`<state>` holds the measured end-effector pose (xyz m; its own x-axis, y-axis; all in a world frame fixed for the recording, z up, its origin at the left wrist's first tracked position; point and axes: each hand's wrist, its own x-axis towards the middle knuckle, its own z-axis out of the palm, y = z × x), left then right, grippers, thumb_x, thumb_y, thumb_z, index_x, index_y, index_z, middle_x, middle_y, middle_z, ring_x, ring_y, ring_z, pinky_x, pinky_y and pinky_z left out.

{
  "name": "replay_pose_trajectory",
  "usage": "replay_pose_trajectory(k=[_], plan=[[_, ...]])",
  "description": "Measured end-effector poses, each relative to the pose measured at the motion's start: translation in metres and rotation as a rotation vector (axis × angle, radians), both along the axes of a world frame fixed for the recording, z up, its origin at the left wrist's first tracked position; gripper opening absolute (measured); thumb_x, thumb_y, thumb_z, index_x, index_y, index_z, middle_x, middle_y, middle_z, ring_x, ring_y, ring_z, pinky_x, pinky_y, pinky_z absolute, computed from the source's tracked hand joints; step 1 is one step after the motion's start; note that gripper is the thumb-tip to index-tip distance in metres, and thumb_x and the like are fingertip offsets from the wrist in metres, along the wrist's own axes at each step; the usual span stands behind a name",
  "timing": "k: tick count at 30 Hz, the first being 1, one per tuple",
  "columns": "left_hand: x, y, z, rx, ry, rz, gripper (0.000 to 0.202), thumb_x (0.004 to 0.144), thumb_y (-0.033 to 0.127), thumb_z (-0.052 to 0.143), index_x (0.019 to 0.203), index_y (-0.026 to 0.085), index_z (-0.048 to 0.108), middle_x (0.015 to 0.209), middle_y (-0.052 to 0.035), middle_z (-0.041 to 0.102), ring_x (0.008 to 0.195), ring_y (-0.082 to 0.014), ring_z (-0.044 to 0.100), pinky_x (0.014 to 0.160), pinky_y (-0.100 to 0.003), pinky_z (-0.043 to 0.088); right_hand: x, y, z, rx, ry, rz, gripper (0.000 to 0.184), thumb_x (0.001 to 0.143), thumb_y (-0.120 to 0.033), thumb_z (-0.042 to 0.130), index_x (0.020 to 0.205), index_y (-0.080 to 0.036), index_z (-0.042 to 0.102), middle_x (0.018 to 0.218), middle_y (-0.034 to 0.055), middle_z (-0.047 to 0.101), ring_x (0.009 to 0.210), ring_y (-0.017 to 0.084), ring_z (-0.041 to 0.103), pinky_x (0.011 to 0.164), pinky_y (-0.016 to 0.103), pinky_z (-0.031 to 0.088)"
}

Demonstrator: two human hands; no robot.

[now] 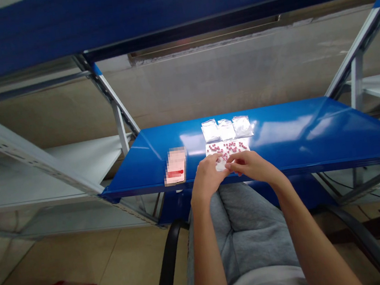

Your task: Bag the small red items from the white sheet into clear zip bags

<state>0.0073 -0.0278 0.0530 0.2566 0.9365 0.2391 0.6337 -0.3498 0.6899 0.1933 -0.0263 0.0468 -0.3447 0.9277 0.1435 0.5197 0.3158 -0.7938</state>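
My left hand (208, 173) is closed at the shelf's front edge, its thumb and fingers on a small whitish plastic bag (220, 164). From the other side my right hand (248, 163) comes in, fingertips pinched together close to the bag. Whatever those fingertips hold is hidden or too small to name. Just beyond both hands lies a white sheet (223, 150), with many small pinkish-red pieces (234, 145) scattered over it. Behind the sheet, three stacks of shiny clear bags lie side by side: a left stack (211, 131), a middle stack (226, 129) and a right stack (242, 126).
A phone (175, 166), its screen partly pixelated, lies left of my hands on the blue shelf (296, 138). Another blue shelf (174, 10) runs overhead. Metal uprights (109, 92) stand at the sides. Chair armrests (170, 265) flank my legs.
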Motion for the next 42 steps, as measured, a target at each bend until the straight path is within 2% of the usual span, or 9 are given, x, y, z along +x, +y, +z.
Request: replay_pose_trajectory(k=[5, 11, 17, 21, 24, 27, 32, 37, 42], plan=[[-0.001, -0.002, 0.005, -0.039, -0.061, -0.002, 0.057, 0.075, 0.027, 0.086, 0.128, 0.015, 0.07, 0.117, -0.0131, 0.075, 0.101, -0.0268, 0.07, 0.092, -0.039, 0.056, 0.002, 0.0, 0.002, -0.05, 0.081, -0.062, 0.017, 0.087, -0.03, 0.061, 0.076, -0.019, 0.068, 0.068, 0.0036, 0.072, 0.064, 0.019, 0.067, 0.063, 0.029, 0.047], [-0.008, 0.0, 0.004, -0.07, -0.278, -0.034, 0.029, 0.097, 0.035, 0.06, 0.118, 0.019, 0.073, 0.101, -0.0082, 0.077, 0.088, -0.0205, 0.072, 0.083, -0.034, 0.058, 0.006, -0.001, 0.006, 0.002, 0.181, -0.094, 0.015, 0.084, -0.033, 0.064, 0.08, -0.019, 0.068, 0.071, 0.0042, 0.073, 0.068, 0.021, 0.071, 0.061, 0.029, 0.048], [-0.01, 0.004, 0.004, -0.118, -0.51, -0.014, 0.014, 0.086, 0.027, 0.07, 0.095, 0.017, 0.071, 0.086, -0.0059, 0.076, 0.08, -0.0191, 0.073, 0.074, -0.029, 0.057, 0.008, -0.006, 0.013, -0.013, 0.401, -0.165, 0.019, 0.081, -0.034, 0.07, 0.092, -0.019, 0.067, 0.073, 0.0037, 0.074, 0.067, 0.02, 0.071, 0.055, 0.026, 0.045], [-0.009, 0.002, 0.009, -0.154, -0.624, -0.029, 0.018, 0.082, 0.033, 0.074, 0.09, 0.018, 0.068, 0.081, -0.0033, 0.075, 0.073, -0.0179, 0.072, 0.072, -0.028, 0.057, 0.009, -0.006, 0.014, -0.073, 0.487, -0.142, 0.032, 0.08, -0.043, 0.076, 0.099, -0.017, 0.068, 0.076, 0.0064, 0.076, 0.072, 0.022, 0.072, 0.054, 0.026, 0.044], [-0.009, 0.002, 0.01, -0.142, -0.648, -0.007, 0.021, 0.081, 0.036, 0.075, 0.09, 0.018, 0.069, 0.081, -0.0028, 0.074, 0.073, -0.018, 0.072, 0.072, -0.029, 0.056, 0.009, -0.005, 0.013, -0.123, 0.494, -0.144, 0.036, 0.078, -0.048, 0.079, 0.09, -0.016, 0.069, 0.074, 0.0075, 0.075, 0.069, 0.021, 0.07, 0.053, 0.026, 0.043], [-0.009, 0.003, 0.01, -0.149, -0.657, 0.018, 0.025, 0.08, 0.038, 0.075, 0.095, 0.018, 0.069, 0.081, -0.0025, 0.074, 0.073, -0.018, 0.071, 0.071, -0.028, 0.055, 0.008, -0.006, 0.015, -0.097, 0.51, -0.133, 0.037, 0.079, -0.053, 0.076, 0.081, -0.016, 0.068, 0.073, 0.0076, 0.074, 0.065, 0.018, 0.066, 0.053, 0.026, 0.043], [-0.008, 0.001, 0.011, -0.195, -0.616, 0.003, 0.026, 0.086, 0.044, 0.069, 0.091, 0.018, 0.069, 0.08, -0.0037, 0.075, 0.073, -0.0174, 0.07, 0.072, -0.028, 0.054, 0.007, -0.01, 0.022, -0.059, 0.543, -0.118, 0.035, 0.081, -0.051, 0.076, 0.081, -0.017, 0.068, 0.072, 0.006, 0.073, 0.062, 0.016, 0.061, 0.053, 0.026, 0.041], [-0.006, 0.0, 0.014, -0.155, -0.612, -0.034, 0.025, 0.086, 0.042, 0.068, 0.086, 0.017, 0.07, 0.08, -0.0028, 0.073, 0.075, -0.0171, 0.069, 0.073, -0.027, 0.054, 0.007, -0.012, 0.025, -0.023, 0.528, -0.152, 0.033, 0.082, -0.049, 0.075, 0.079, -0.018, 0.066, 0.069, 0.0043, 0.07, 0.058, 0.014, 0.054, 0.053, 0.026, 0.038], [-0.007, 0.003, 0.013, -0.098, -0.6, -0.034, 0.023, 0.086, 0.041, 0.07, 0.085, 0.018, 0.07, 0.078, -0.0008, 0.071, 0.075, -0.0173, 0.069, 0.071, -0.026, 0.053, 0.005, -0.014, 0.03, -0.105, 0.529, -0.094, 0.034, 0.084, -0.052, 0.072, 0.083, -0.019, 0.065, 0.072, 0.0025, 0.068, 0.056, 0.011, 0.05, 0.049, 0.024, 0.035]])
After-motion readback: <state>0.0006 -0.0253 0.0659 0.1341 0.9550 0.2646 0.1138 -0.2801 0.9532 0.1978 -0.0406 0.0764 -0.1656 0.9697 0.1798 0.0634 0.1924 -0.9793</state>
